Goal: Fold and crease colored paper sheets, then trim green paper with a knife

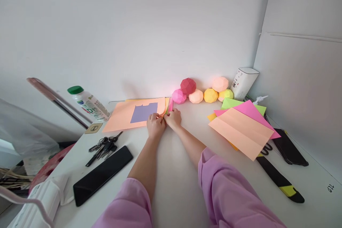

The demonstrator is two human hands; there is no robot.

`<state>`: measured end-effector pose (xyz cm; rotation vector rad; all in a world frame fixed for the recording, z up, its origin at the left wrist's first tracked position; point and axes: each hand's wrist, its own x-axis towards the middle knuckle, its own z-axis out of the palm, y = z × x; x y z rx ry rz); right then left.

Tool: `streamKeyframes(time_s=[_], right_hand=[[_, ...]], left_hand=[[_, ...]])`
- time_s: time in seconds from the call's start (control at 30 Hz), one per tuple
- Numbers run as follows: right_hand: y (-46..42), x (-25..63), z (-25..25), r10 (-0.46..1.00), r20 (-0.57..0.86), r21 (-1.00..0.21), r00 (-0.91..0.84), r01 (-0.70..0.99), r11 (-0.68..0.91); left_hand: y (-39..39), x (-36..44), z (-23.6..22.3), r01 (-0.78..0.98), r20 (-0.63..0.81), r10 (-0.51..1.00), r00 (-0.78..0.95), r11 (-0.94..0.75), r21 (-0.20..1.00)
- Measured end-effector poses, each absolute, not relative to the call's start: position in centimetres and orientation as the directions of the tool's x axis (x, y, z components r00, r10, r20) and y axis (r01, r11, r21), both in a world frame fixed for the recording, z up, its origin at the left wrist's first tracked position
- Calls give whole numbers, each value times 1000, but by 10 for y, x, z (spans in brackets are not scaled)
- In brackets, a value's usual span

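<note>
Both hands are together at the middle of the bench (181, 185), right at the near right corner of the paper stack. The left hand (155, 125) has its fingers bent and drawn in, pinching the corner of the peach sheet (120, 115), where the edge curls up. The right hand (173, 118) is just beside it, fingers folded down by the pink strip (170, 104) and a sliver of green; its fingertips are hidden, so I can't tell whether it grips anything.

On the peach sheet lies a purple piece (144, 113) with a ragged far edge, close to the left hand. Beyond the right hand, along the wall, here's a row of faceted balls: pink (179, 96), red (188, 86) resting above, then peach, yellow (211, 95) and more, with the white box (244, 82) at the end.

Over to the right, loose sheets overlap, a creased sheet (240, 133) on top, and from under them pokes a black and yellow tool (278, 176). A black case (290, 148) lies near it.

And on the left, the green-capped bottle (91, 106) is by the stack, the keys (104, 148) sit nearer, and the phone (103, 175) lies flat at an angle, just beside them.
</note>
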<state>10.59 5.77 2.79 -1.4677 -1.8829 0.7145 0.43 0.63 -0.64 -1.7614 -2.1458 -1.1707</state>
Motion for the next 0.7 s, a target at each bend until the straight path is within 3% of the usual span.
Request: streamKeyframes(time_s=[0.33, 0.7], right_hand=[[49, 106, 61, 952, 217, -731, -215, 611, 304], [52, 114, 57, 963, -64, -749, -260, 650, 126]], left_hand=[[-1, 10, 5, 881, 534, 754, -383, 123, 457], [-5, 21, 22, 861, 311, 852, -422, 269, 433]])
